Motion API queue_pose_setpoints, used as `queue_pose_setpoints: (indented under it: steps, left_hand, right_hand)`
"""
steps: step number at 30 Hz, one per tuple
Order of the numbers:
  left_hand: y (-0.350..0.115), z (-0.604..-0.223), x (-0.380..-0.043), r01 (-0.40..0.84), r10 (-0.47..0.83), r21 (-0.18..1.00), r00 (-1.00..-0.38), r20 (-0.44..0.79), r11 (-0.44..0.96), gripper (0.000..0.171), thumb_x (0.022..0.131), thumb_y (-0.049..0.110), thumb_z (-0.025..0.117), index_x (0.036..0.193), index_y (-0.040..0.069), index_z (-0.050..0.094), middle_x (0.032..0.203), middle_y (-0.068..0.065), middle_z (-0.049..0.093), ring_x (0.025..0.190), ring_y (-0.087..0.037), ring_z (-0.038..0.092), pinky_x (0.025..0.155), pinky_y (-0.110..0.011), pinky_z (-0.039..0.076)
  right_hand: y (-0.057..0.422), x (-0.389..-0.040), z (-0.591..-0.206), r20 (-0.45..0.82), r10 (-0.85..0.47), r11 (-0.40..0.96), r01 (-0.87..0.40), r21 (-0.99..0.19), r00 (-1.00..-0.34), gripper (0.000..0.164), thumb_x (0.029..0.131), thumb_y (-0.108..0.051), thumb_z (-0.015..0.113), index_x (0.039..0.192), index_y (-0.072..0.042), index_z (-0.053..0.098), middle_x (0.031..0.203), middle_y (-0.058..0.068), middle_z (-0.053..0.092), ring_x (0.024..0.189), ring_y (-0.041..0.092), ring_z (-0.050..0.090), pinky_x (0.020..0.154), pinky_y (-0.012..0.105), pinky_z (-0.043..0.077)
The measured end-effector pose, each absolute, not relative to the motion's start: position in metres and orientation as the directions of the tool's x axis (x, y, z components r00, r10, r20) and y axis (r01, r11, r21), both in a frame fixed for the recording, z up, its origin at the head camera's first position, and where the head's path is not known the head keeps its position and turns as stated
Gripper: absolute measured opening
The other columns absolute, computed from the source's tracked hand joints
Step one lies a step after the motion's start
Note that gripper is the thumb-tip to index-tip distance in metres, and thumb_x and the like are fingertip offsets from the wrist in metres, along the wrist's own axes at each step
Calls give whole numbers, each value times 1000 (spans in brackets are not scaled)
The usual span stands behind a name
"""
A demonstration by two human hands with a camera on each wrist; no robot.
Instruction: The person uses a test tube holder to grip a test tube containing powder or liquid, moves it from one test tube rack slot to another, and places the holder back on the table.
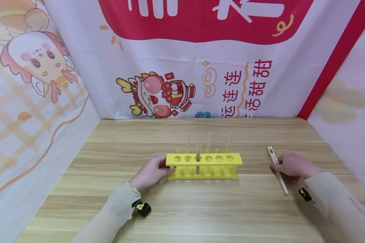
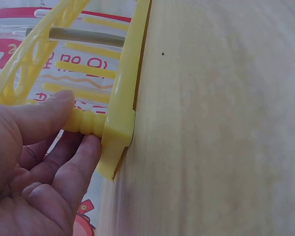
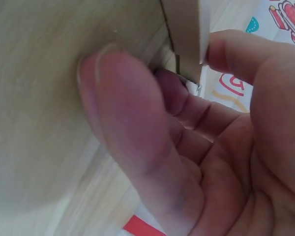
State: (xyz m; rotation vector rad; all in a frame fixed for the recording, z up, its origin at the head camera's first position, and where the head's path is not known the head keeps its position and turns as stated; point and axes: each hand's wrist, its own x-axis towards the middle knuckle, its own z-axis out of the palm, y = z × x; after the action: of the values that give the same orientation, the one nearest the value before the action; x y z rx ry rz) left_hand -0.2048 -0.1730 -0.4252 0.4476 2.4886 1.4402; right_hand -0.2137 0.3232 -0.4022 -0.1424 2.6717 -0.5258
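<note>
A yellow test tube rack stands on the table in the head view. My left hand grips its left end post, thumb on one side and fingers on the other. One test tube, with grey contents low in it, stands in a hole of the rack. Three clear test tubes, one at the right end, rise along the back row of pegs. To the right, my right hand pinches a wooden test tube holder between thumb and fingers. Close up, its wood lies between the thumb and the fingertips.
The wood-grain table runs back to a white printed cloth. More cloth hangs at the left and right sides. A black wrist strap device sits on the left sleeve, another on the right.
</note>
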Motion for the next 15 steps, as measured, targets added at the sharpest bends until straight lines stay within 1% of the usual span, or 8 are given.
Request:
queue_pose_setpoints:
  steps: [5, 9, 12, 15]
  left_hand:
    - [-173, -427, -207, 152, 381, 873, -924, -41, 463, 31, 92, 17, 73, 122, 21, 66, 114, 6, 68, 106, -14, 62, 94, -37, 51]
    - [-174, -428, -207, 165, 391, 872, -920, -33, 462, 31, 92, 18, 72, 122, 21, 66, 114, 6, 68, 105, -14, 63, 93, -36, 51]
    - [-174, -429, -207, 168, 390, 868, -920, -32, 467, 32, 92, 19, 73, 123, 21, 66, 115, 7, 68, 105, -13, 62, 93, -36, 51]
    - [-174, -429, -206, 172, 392, 867, -920, -29, 467, 32, 92, 19, 73, 123, 21, 66, 114, 7, 68, 106, -13, 63, 93, -36, 51]
  right_hand:
    - [324, -217, -404, -395, -156, 923, 9, -385, -905, 34, 99, -36, 57, 78, -9, 55, 60, 5, 52, 45, 16, 58, 44, 31, 52]
    - [326, -218, -406, -396, -145, 921, 23, -389, -907, 36, 99, -37, 57, 77, -9, 55, 60, 4, 51, 45, 16, 57, 44, 31, 52]
    - [325, -215, -405, -389, -141, 917, 27, -397, -910, 42, 97, -45, 59, 75, -9, 55, 59, 3, 50, 47, 16, 57, 45, 31, 52]
    - [325, -212, -402, -354, -130, 927, 13, -375, -926, 50, 92, -56, 62, 74, -10, 55, 61, 3, 50, 50, 17, 54, 47, 32, 49]
